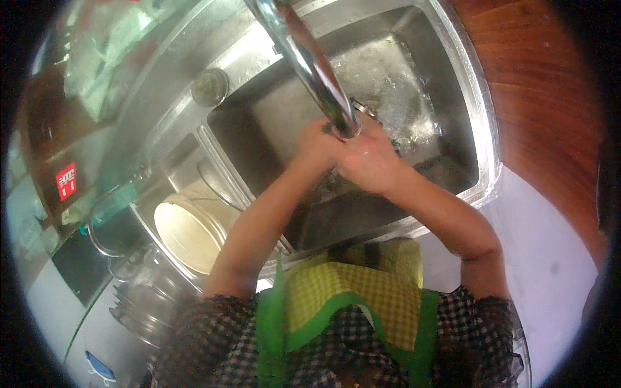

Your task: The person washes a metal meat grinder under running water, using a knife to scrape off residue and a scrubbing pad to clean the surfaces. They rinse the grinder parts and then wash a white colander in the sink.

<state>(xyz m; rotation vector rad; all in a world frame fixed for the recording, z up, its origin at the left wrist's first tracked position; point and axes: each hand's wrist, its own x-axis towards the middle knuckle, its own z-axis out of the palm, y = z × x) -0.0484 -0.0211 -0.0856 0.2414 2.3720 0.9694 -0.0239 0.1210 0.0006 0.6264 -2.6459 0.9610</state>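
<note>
Over a stainless steel sink basin (pixel 271 114), my left hand (pixel 318 143) and my right hand (pixel 371 157) are pressed together. The mouth of a chrome faucet spout (pixel 315 68) hangs right above them and covers part of both. My right hand lies over the left one, and most fingers are hidden. A small dark and shiny thing (pixel 364 107) shows just past the fingers; whether it is held or lies in the basin is unclear. Wet, glinting patches cover the basin floor around them.
Left of the basin, a cream oval tub (pixel 187 237) sits in a smaller sink compartment. A round lidded container (pixel 210 87) stands on the sink ledge. Several stacked metal dishes (pixel 140 310) are at lower left. A brown wood-grain surface (pixel 538 87) runs along the right.
</note>
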